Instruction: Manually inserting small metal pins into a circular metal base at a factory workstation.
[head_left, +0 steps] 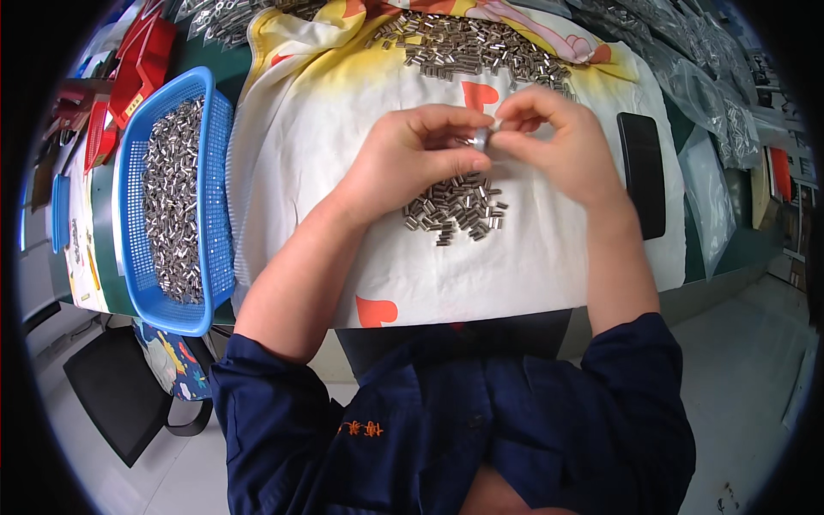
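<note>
My left hand (399, 154) is closed, pinching a small shiny metal cylinder (478, 138) between thumb and fingers. Close against it, my right hand (558, 142) has thumb and forefinger curled together at the cylinder's right side. Something small and pale shows at those fingertips, too blurred to name. Just below both hands lies a small heap of short metal tubes (459, 208) on a white cloth (524, 275) with red hearts. A larger spread of similar pieces (481, 51) covers the far part of the cloth.
To the left stands a blue plastic basket (220, 206) holding many small metal parts (174, 206). A black phone (643, 176) lies at the cloth's right side. Red bins (142, 64) are at the far left, plastic bags of parts (712, 94) at the far right. A black chair (116, 386) stands lower left.
</note>
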Action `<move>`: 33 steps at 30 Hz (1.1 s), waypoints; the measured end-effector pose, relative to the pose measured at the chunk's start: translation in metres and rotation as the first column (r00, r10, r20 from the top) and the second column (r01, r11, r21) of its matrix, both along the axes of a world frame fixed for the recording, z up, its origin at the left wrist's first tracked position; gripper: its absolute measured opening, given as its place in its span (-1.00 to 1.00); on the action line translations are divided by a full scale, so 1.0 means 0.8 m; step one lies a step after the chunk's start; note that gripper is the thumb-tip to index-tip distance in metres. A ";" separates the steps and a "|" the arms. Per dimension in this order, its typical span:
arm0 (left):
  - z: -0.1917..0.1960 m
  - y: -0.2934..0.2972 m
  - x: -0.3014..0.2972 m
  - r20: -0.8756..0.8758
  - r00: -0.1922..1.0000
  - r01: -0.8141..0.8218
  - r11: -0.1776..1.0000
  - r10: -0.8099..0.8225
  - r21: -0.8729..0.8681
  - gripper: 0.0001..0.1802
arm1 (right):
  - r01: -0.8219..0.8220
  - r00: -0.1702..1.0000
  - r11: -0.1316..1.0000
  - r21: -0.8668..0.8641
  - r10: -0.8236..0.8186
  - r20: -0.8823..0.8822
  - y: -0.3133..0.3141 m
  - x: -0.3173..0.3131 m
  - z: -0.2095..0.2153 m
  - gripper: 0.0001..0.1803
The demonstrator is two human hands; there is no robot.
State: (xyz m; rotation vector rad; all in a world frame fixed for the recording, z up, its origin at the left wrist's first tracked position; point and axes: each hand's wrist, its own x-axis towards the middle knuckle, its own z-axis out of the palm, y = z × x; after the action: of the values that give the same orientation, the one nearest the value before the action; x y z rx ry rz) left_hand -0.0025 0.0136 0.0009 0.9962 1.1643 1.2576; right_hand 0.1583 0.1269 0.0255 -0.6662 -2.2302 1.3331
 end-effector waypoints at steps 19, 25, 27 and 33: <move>-0.006 0.007 -0.004 0.184 0.980 -0.082 0.996 0.076 0.025 -0.59 | 0.230 0.943 0.966 0.118 -0.251 0.219 0.004 -0.009 -0.012 -0.87; -0.004 0.007 -0.002 0.155 0.983 -0.106 0.994 0.100 0.032 -0.59 | 0.027 0.990 0.996 -0.091 -0.039 -0.134 -0.011 -0.009 -0.015 -0.89; -0.004 0.006 -0.003 0.158 0.982 -0.110 0.993 0.104 0.032 -0.59 | 0.064 0.991 0.998 -0.016 -0.065 -0.121 -0.015 -0.010 -0.015 -0.90; -0.002 0.006 -0.002 0.158 0.982 -0.102 0.995 0.099 0.015 -0.60 | 0.051 0.979 0.978 -0.201 -0.088 -0.182 -0.015 -0.010 -0.022 -0.91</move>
State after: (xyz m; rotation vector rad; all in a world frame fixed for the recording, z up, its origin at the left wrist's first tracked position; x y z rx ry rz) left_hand -0.0043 0.0185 -0.0009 0.8467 1.0903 1.4066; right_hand 0.1500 0.1150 0.0080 -0.6492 -1.9252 1.5263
